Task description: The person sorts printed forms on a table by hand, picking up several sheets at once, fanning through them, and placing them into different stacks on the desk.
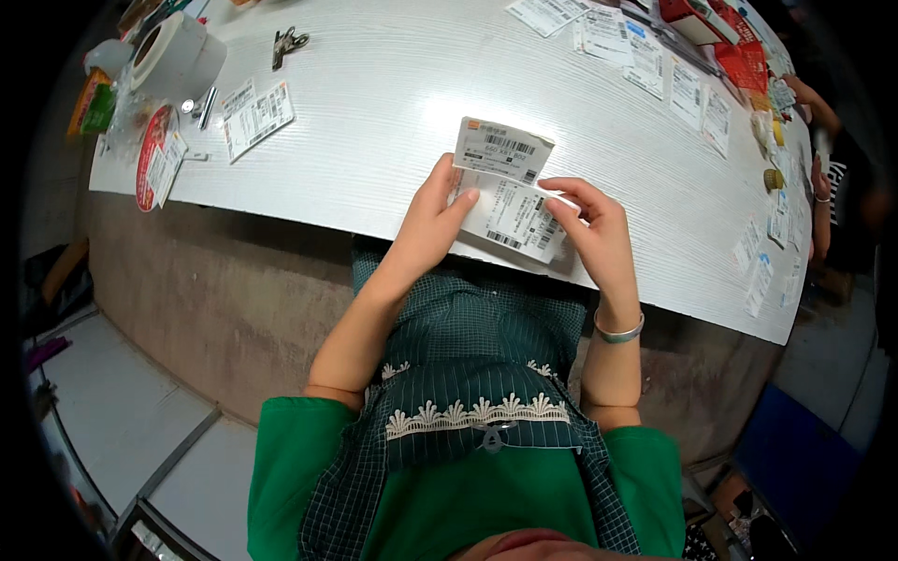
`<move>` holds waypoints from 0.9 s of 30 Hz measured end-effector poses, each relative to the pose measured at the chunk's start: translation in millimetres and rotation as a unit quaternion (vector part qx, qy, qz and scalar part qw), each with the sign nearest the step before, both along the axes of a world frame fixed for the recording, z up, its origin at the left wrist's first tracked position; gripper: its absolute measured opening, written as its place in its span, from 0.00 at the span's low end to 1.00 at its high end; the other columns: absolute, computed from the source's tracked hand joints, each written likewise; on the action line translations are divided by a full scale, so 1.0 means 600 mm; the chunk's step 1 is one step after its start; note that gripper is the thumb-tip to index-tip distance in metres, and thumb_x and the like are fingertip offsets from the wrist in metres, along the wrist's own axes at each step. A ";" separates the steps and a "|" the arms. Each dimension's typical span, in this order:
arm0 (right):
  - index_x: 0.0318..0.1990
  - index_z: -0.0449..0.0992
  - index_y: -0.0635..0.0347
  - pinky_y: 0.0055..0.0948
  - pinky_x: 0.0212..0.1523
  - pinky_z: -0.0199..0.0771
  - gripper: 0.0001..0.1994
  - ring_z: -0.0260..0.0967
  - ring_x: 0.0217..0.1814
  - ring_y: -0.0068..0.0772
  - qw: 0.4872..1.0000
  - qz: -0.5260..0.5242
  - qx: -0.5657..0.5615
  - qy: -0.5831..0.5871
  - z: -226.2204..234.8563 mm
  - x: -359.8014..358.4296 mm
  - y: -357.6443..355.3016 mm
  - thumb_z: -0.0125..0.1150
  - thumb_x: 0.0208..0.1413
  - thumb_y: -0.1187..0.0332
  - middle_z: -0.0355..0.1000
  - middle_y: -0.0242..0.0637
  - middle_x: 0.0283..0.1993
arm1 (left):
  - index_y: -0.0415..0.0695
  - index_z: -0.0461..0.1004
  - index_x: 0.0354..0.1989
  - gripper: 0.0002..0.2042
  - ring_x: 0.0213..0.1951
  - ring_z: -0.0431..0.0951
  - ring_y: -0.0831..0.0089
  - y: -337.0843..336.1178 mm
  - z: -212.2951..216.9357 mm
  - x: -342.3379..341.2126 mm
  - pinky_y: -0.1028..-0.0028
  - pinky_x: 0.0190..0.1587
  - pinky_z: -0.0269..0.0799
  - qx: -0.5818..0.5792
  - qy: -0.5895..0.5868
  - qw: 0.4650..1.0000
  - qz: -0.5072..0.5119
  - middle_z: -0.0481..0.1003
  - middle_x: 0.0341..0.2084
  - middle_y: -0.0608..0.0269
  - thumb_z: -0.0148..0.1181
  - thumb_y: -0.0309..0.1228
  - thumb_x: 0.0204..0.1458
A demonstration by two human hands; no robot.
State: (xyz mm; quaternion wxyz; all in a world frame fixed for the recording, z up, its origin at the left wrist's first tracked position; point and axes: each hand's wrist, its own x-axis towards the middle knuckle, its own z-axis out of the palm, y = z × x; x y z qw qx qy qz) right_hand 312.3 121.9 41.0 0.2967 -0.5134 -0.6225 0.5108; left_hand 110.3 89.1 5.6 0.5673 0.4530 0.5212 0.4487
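Near the front edge of the white table, both my hands hold a small stack of printed shipping labels (510, 217). The stack is bent across its middle, so its upper part stands up at the back and the lower part tilts toward me. My left hand (435, 220) grips the left side, thumb on the face and fingers behind. At the right edge, my right hand (596, 229) pinches the paper between thumb and fingers. A silver bangle (619, 327) circles my right wrist.
On the white table (365, 103) lie a label roll (168, 56), a metal bulldog clip (288, 45), a left label pile (257, 122) and a red oval card (156, 154). Several labels (687, 93) spread along the right, near a red basket (744, 65). Another person's hand (806, 93) is at the right edge.
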 end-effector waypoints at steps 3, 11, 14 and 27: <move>0.37 0.77 0.66 0.17 0.29 0.69 0.10 0.71 0.28 0.19 0.999 0.040 -0.027 0.008 -0.008 -0.020 0.006 0.59 0.50 0.70 0.75 0.37 0.29 | 0.34 0.57 0.55 0.21 0.48 0.68 0.72 -0.014 0.001 -0.010 0.74 0.51 0.64 -0.017 -0.027 0.999 0.003 0.68 0.47 0.54 0.47 0.24 0.53; 0.37 0.76 0.70 0.16 0.28 0.70 0.11 0.72 0.28 0.20 0.988 0.083 -0.120 0.045 -0.009 -0.051 0.007 0.60 0.50 0.70 0.75 0.38 0.30 | 0.33 0.52 0.58 0.24 0.50 0.67 0.71 -0.047 0.009 -0.039 0.73 0.52 0.64 -0.050 -0.085 0.995 0.017 0.66 0.49 0.51 0.47 0.23 0.52; 0.37 0.76 0.70 0.16 0.27 0.70 0.11 0.71 0.28 0.20 0.985 0.094 -0.135 0.048 -0.007 -0.060 0.009 0.60 0.50 0.70 0.75 0.38 0.29 | 0.33 0.51 0.58 0.24 0.50 0.68 0.72 -0.055 0.010 -0.040 0.74 0.51 0.66 -0.057 -0.141 0.988 0.035 0.66 0.49 0.50 0.47 0.22 0.52; 0.29 0.75 0.70 0.17 0.26 0.63 0.09 0.63 0.25 0.15 0.988 0.111 -0.102 0.020 -0.011 -0.121 -0.008 0.61 0.49 0.71 0.71 0.31 0.22 | 0.36 0.56 0.44 0.13 0.36 0.72 0.43 -0.094 0.013 -0.078 0.56 0.36 0.67 0.042 0.159 0.984 0.073 0.70 0.32 0.40 0.46 0.25 0.51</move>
